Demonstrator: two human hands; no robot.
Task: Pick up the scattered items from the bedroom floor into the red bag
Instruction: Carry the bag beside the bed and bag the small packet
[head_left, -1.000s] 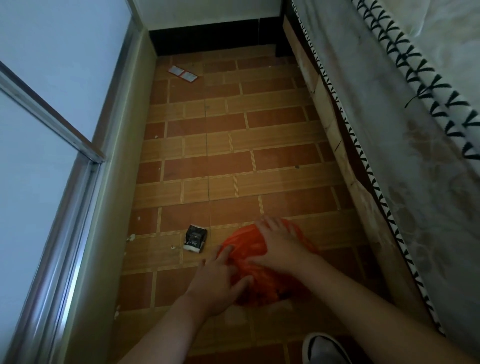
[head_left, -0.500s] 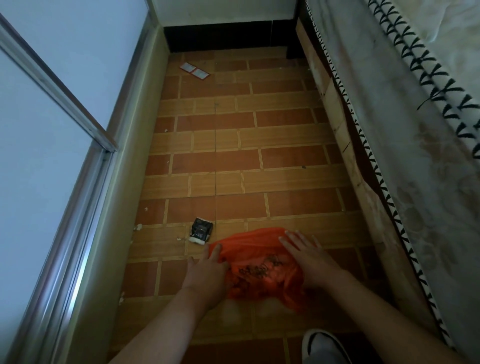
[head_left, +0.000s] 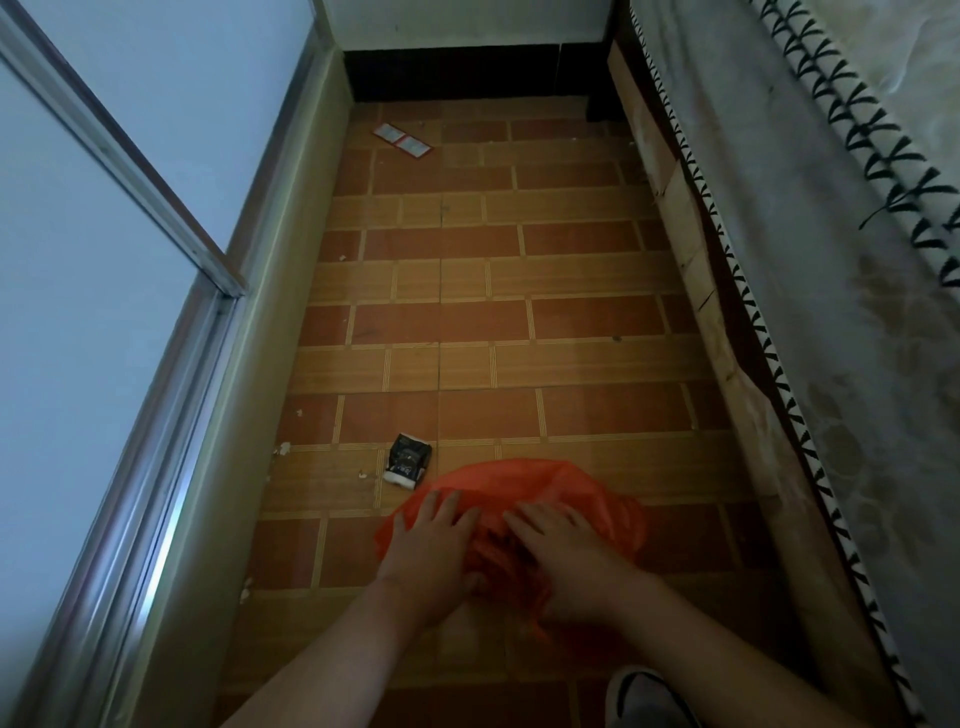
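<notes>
Readying the red bag (head_left: 524, 486) on the near floor, before any item is collected.

The bag is pressed flat by the left hand (head_left: 431, 551) and right hand (head_left: 558, 553), fingers fairly straight and slightly spread; next, its mouth must be opened for the black packet (head_left: 409, 460) just far-left.

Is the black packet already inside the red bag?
No, the black packet lies on the floor tiles just beyond the red bag, beside its far left edge, while both hands rest on the bag.
</notes>
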